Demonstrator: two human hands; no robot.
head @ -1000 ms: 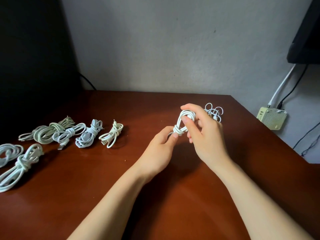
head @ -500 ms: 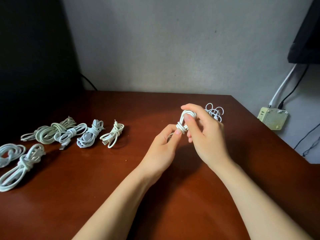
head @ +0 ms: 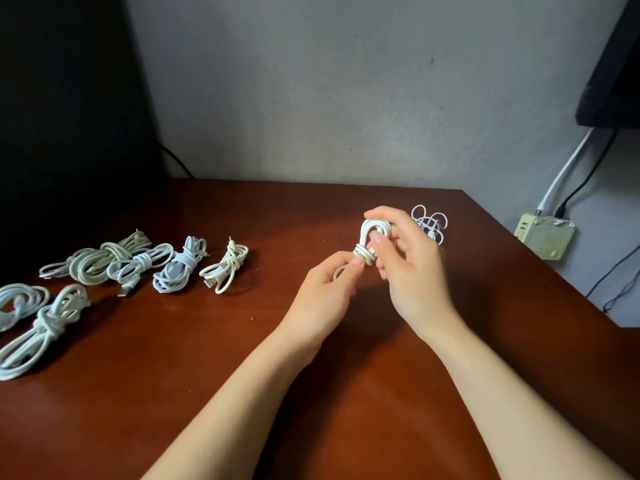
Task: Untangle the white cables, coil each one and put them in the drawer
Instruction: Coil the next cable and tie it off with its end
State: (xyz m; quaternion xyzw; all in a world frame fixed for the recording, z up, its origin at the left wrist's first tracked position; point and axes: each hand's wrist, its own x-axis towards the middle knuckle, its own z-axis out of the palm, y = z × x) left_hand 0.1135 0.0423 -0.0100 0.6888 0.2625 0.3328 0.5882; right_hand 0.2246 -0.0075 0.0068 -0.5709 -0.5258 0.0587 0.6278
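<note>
Probably the coiled cable (head: 363, 233) is light, soft and springy; the left hand (head: 322, 296) pinches its wrapped waist, the right hand (head: 412, 271) grips the loop, the safest place to hold

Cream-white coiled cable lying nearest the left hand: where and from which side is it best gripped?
Pinch the cream-white coiled cable at its wrapped middle from above: it lies flat on the brown wooden table, and the wrap binds every loop, while both ends splay loose.

Home: wooden desk (head: 138, 393) (cabled wall box (head: 543, 235))
</note>
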